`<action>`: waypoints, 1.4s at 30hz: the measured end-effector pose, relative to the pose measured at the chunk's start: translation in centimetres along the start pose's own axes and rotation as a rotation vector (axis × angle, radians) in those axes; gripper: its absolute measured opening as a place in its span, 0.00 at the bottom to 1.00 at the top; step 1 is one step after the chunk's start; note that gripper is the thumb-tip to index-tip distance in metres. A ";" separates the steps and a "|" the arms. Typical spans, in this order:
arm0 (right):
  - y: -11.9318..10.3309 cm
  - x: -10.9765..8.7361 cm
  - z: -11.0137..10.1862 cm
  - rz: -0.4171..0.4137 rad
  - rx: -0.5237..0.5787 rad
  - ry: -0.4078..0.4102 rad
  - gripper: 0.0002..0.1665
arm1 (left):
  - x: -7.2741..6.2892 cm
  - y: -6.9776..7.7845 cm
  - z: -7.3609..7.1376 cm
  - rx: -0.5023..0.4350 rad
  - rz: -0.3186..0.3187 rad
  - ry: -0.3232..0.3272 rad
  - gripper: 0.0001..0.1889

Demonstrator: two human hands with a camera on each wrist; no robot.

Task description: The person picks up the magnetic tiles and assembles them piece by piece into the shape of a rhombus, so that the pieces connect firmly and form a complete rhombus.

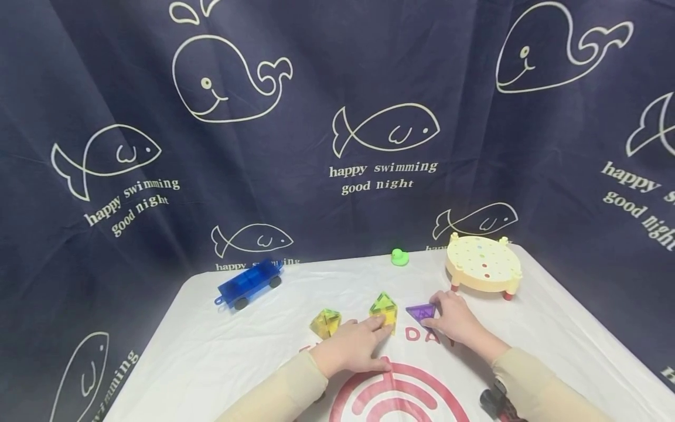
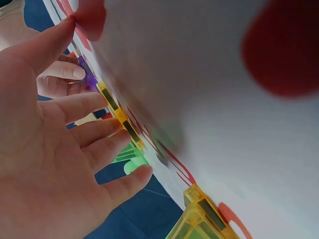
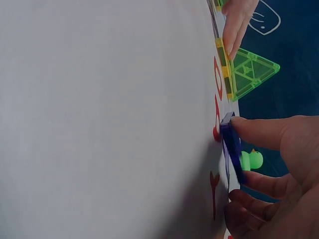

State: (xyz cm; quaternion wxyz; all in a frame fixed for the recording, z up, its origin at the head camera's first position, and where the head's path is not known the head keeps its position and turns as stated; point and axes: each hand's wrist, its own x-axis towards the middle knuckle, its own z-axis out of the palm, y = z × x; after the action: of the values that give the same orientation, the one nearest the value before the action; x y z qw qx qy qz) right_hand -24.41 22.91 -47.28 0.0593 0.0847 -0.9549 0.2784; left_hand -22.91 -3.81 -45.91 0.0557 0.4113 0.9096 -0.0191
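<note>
My left hand [image 1: 352, 347] reaches over the table with its fingers extended, the fingertips touching a yellow magnetic tile [image 2: 130, 130]. A green triangular tile [image 3: 253, 74] stands up along that yellow tile. To the right, my right hand [image 1: 457, 319] pinches a purple triangular magnetic tile [image 1: 419, 312] between thumb and fingers. In the right wrist view the purple tile appears edge-on at the tabletop; whether it touches the surface I cannot tell. Just left of my left hand sits another yellow-and-green tile piece [image 1: 325, 323], partly covered by the hand in the head view.
A blue toy wagon [image 1: 250, 284] with black wheels stands at the back left of the white table [image 1: 174, 357]. A green toy duck [image 1: 399, 257] is near the back edge. The cream round pegged stand [image 1: 483, 264] sits back right. Beside my right sleeve lies a black object [image 1: 493, 402].
</note>
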 end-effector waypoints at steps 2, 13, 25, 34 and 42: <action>-0.2 0.1 0.1 0.016 0.033 0.005 0.31 | 0.0 0.1 -0.1 0.003 -0.001 0.001 0.42; -1.3 0.2 1.1 0.088 0.224 0.022 0.26 | 0.3 0.6 -0.2 0.027 -0.006 0.007 0.42; -2.7 -0.5 1.5 0.114 0.381 0.057 0.24 | 0.3 0.6 -0.1 0.035 -0.011 0.008 0.42; -3.2 -0.6 2.4 0.141 0.484 -0.011 0.21 | 0.2 0.6 -0.1 0.029 -0.006 0.013 0.42; -2.6 -0.3 2.6 0.090 0.552 -0.054 0.23 | 0.3 0.5 0.0 0.039 -0.003 0.022 0.42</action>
State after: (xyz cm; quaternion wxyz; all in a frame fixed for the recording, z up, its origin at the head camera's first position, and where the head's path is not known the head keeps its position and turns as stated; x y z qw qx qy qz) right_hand -23.78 19.39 -48.14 -0.0039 0.0627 -0.8468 0.5281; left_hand -22.75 -3.29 -45.97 0.0377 0.4110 0.9103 -0.0323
